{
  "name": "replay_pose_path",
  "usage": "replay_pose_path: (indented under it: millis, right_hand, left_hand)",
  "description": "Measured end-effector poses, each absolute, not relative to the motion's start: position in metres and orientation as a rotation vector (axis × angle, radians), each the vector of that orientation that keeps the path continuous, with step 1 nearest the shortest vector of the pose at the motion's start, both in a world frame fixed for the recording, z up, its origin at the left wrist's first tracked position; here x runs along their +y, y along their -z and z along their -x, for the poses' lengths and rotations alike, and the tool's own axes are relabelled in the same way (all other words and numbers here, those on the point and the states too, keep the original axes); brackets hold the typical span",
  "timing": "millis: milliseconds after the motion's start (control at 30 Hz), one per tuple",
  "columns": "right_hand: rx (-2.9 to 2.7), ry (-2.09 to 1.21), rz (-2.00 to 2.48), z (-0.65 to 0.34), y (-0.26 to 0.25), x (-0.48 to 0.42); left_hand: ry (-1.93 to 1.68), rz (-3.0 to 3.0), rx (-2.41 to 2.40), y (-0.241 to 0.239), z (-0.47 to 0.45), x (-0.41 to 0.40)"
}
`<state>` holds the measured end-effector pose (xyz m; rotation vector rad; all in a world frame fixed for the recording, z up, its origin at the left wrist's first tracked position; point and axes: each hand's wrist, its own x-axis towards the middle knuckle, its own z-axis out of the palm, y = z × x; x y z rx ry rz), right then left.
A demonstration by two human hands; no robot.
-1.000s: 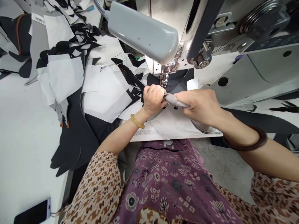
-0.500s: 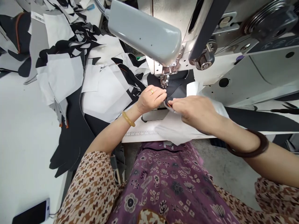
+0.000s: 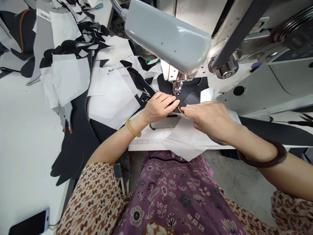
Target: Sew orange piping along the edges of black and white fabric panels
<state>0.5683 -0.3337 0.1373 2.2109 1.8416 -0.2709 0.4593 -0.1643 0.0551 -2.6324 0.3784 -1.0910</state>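
Dark fabric (image 3: 190,98) with an orange trim lies under the presser foot (image 3: 177,88) of a sewing machine. On its left front edge, just before the foot, my left hand (image 3: 160,106) is closed with the fingertips pressing the cloth. My right hand (image 3: 210,116) pinches the same fabric at its near edge, beside the orange trim (image 3: 180,109). White backing sheet (image 3: 187,137) hangs from under my right hand over the table's front edge. The fingertips of both hands partly hide the cloth they hold.
A grey lamp head (image 3: 168,36) hangs over the needle area. Dark and white cut pieces (image 3: 112,98) are heaped at the left. A phone (image 3: 30,223) lies at the lower left, and dark-handled scissors (image 3: 299,122) rest at the far right.
The view has shifted slightly. My left fingers are a little more spread over the fabric edge, more of the orange trim shows between my hands, and the white sheet hangs lower.
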Motion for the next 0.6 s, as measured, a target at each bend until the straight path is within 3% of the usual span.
replay_pose_path:
  millis: [167, 400, 600]
  right_hand:
    - [1.794, 0.207, -2.225, -0.573, -0.141, -0.329]
    - [1.837, 0.184, -2.391, -0.581, -0.137, -0.325]
    - [1.828, 0.168, -2.534, -0.589, -0.151, -0.314]
  left_hand:
    - [0.907, 2.903, 0.239, -0.050, -0.461, -0.164]
    - [1.048, 2.829, 0.235, -0.048, -0.478, -0.158]
    - [0.876, 2.969, 0.258, -0.062, -0.478, -0.153]
